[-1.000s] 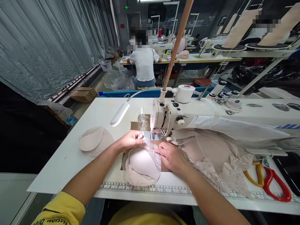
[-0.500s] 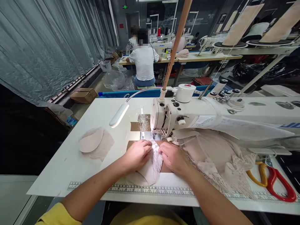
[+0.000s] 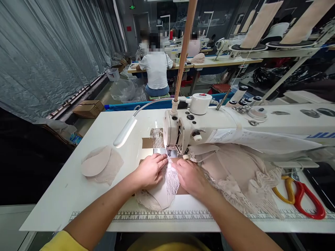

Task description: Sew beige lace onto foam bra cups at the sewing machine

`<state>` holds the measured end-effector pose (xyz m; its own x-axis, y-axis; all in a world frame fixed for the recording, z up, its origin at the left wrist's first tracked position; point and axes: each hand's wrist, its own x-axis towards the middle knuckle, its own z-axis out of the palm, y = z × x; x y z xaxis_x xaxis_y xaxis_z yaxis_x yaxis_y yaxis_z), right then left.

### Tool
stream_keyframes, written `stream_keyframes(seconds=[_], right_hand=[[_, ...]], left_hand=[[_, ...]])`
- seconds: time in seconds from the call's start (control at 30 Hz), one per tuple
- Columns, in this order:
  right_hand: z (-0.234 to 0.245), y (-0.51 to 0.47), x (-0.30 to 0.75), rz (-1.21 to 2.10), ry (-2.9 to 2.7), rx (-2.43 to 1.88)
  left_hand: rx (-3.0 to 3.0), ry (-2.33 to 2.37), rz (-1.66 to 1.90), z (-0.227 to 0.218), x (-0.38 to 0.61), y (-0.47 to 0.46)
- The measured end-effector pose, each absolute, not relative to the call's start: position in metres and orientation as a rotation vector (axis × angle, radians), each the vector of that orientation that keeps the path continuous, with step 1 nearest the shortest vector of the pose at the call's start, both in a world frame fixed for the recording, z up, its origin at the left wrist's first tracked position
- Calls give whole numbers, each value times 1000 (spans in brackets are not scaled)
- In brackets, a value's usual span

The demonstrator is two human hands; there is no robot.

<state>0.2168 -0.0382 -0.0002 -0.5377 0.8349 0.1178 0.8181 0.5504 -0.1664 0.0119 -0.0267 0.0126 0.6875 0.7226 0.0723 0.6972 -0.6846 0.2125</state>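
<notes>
A beige lace fabric piece point(image 3: 171, 184) with a smooth cup-shaped panel point(image 3: 159, 192) lies under the needle area of a white sewing machine point(image 3: 172, 129). My left hand point(image 3: 150, 170) rests on its left side, fingers stretched flat towards the presser foot. On the other side my right hand point(image 3: 190, 174) has its fingers bent and closed at the lace's right edge; its fingertips are partly hidden. Both hands are close to the needle. More beige lace-trimmed fabric point(image 3: 235, 167) is bunched to the right, under the machine arm.
Cut beige pieces point(image 3: 95, 164) lie on the left of the white table point(image 3: 60, 195). Scissors with red and yellow handles point(image 3: 310, 205) and a dark phone-like slab point(image 3: 320, 181) are at the right. A lamp point(image 3: 125, 132) hangs low. Ahead, a person in a white shirt point(image 3: 157, 71) sits sewing.
My left fingers have gone from bent at the lace to flatter on it. My right fingertips have shifted slightly along its edge. The view has turned a little to the right.
</notes>
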Motion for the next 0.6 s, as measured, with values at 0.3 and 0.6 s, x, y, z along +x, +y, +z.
stream_keyframes(seconds=[0.3, 0.6], right_hand=[[-1, -37, 214, 197, -2564, -1363], [4, -34, 220, 449, -2397, -1458]], left_hand=[[2793, 971, 164, 12, -5, 0], [2693, 1236, 349, 23, 11, -48]])
